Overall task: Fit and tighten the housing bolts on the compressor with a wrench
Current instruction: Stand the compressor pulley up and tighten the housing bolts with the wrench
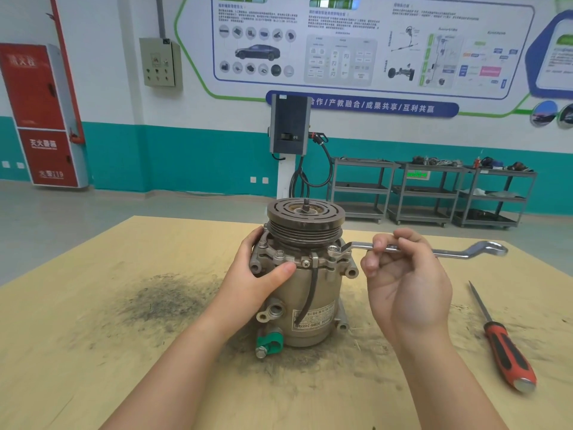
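One beige metal compressor [305, 283] with a dark grooved pulley [305, 217] stands upright mid-counter [93, 305], well clear of every edge. The left hand [257, 274] clasps its housing. The right hand's [406, 274] fingers [379, 243] pinch one silver offset ring wrench [434, 251], seated on a bolt [333, 250]. One red-handled screwdriver [502, 339] lies apart, right.

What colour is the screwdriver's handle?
Red with black grip panels; the screwdriver shows best in the head view.
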Motion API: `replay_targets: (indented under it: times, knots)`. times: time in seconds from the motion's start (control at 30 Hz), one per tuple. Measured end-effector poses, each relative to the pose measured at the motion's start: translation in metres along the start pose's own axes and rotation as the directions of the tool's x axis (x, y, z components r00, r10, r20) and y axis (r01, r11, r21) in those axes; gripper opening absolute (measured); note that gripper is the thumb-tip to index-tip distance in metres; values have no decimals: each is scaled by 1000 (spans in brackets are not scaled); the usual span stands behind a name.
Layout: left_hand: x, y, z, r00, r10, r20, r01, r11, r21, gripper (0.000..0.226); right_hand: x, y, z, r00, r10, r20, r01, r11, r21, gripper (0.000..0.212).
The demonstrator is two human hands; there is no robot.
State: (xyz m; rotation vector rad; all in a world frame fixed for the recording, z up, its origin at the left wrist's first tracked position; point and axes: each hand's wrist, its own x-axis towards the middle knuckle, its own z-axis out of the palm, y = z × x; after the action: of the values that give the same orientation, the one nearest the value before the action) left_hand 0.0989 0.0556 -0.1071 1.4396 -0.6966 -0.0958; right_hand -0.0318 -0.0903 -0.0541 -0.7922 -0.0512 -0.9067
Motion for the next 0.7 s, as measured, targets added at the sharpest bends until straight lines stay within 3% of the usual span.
replay_targets:
  times: [0.1,0.2,0.3,0.37,0.47,0.57,0.7]
  knots:
    - [1,-1,0,1000,3,-2,-3,1000,5,101,4,1,-4,998,56,-28,-55,998,24,23]
    - [1,-2,0,1000,1,0,-1,1000,9,96,2,6,-7,999,14,-42,-13,1000,12,23]
    - [0,-2,0,1000,4,2,-4,1000,4,94,-4,10,-6,995,-100,-12,100,995,-11,15]
    - [0,-1,-1,1000,6,1,-6,1000,14,95,-14,15,-5,960,-275,60,280,953,-113,18]
    - [1,-3,-1,1000,10,1,-10,1000,7,95,-32,30,1,795,-515,320,602,731,-321,25]
    - [3,-9,-3,1000,7,8,-7,1000,-3,98,-40,44,4,633,-554,540,774,467,-428,22]
    - [5,-11,-4,1000,5,7,-5,1000,5,99,-41,49,4,609,-469,639,793,368,-486,20]
